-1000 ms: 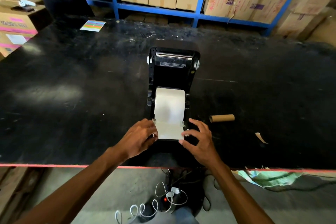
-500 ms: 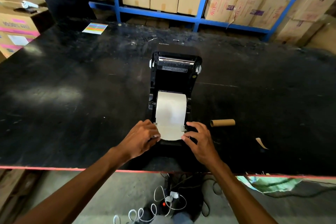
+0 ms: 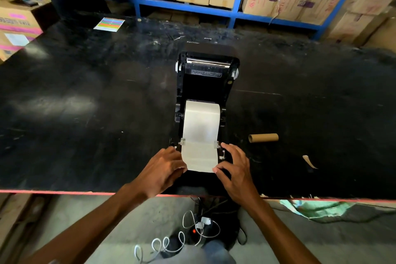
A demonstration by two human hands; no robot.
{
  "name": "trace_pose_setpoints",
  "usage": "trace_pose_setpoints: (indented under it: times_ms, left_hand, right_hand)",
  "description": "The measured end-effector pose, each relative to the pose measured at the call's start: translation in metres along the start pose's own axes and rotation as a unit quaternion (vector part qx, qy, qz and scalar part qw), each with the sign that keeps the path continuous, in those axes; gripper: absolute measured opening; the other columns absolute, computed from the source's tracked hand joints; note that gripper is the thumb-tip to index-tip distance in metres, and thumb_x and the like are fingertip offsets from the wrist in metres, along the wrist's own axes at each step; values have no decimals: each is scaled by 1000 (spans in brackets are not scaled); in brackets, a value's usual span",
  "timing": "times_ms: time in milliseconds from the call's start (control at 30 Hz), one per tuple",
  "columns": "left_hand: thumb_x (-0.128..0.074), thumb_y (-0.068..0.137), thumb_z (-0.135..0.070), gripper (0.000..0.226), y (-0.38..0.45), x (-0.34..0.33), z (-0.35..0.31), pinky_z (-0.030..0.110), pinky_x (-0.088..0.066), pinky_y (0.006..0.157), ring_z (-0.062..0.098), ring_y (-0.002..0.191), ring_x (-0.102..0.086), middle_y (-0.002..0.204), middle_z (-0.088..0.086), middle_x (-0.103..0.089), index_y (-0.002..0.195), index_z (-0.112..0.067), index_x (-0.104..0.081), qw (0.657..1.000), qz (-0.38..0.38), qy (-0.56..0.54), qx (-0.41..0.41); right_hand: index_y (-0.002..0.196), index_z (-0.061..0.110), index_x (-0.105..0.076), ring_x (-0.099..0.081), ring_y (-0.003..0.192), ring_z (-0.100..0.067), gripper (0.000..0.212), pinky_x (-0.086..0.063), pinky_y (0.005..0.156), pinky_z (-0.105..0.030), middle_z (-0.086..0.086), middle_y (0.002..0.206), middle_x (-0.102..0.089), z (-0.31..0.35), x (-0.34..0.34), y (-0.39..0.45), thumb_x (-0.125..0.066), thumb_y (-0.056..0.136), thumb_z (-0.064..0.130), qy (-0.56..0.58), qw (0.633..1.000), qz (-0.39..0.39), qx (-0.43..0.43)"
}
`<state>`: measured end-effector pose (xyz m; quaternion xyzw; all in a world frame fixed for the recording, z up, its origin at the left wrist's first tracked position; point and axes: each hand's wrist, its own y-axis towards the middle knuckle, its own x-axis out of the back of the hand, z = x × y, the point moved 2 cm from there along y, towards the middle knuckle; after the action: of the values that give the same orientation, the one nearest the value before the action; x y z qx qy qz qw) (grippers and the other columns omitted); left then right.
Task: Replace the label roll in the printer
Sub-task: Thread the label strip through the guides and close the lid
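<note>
Head view: open printer [image 3: 205, 92] at 12 o'clock of the worktop's [image 3: 85, 113] near edge, lid thrown back, fresh label roll [image 3: 201, 120] seated in the bay with its white tail [image 3: 200, 158] drawn toward 6 o'clock through 2 small guides. Left hand [image 3: 165, 169] at 7 o'clock of the tail, grip curled, fingertips touching or pinching the paper's left edge — cannot tell which. Right hand [image 3: 235, 167] at 5 o'clock, grip released and fingers spread, thumb tip on the tail's lower right corner, forefinger beside the right guide [image 3: 216, 144]. Spent cardboard core [image 3: 263, 137] lying apart at 3 o'clock, a torn scrap [image 3: 309, 162] farther out at 4 o'clock.

Likely handling: paper tail light, thin and limp, apt to crease or skew if tugged from 1 side — best taken by both side edges near the free end, pulled evenly and flat. Roll itself probably firm but light, free to turn. Guides look like small plastic, best nudged gently. Probably still to do: squaring the tail and shutting the lid.
</note>
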<state>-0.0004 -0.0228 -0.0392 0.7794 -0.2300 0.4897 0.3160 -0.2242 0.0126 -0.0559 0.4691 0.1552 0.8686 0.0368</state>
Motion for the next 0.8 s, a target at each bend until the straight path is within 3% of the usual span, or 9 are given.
trace_pose_setpoints:
  times_ms: [333, 600, 800]
  left_hand:
    - [-50, 89, -31, 25, -22, -19, -11, 24, -31, 64, 14, 76, -50, 75, -5, -59, 77, -22, -69, 1000, 11, 11, -7]
    - [-49, 89, -33, 27, -35, -30, -14, 24, -35, 64, 15, 76, -53, 77, -5, -62, 79, -23, -71, 999, 27, 19, -9]
    - [-57, 86, -37, 22, -43, -35, -14, 28, -44, 66, 15, 76, -57, 80, -2, -65, 81, -21, -71, 999, 6, -42, 28]
  right_hand:
    - [76, 18, -65, -30, 134, -25, 14, -27, 101, -39, -14, 140, -47, 2, -10, -36, -57, 81, 29, -70, 996, -18, 47]
    - [77, 18, -66, -27, 134, -26, 16, -28, 102, -42, -5, 144, -33, 0, -18, -53, -56, 83, 30, -76, 996, 2, 56]
    - [77, 18, -66, -27, 135, -26, 15, -26, 104, -41, -7, 146, -34, 0, -22, -60, -58, 83, 30, -87, 994, 11, 63]
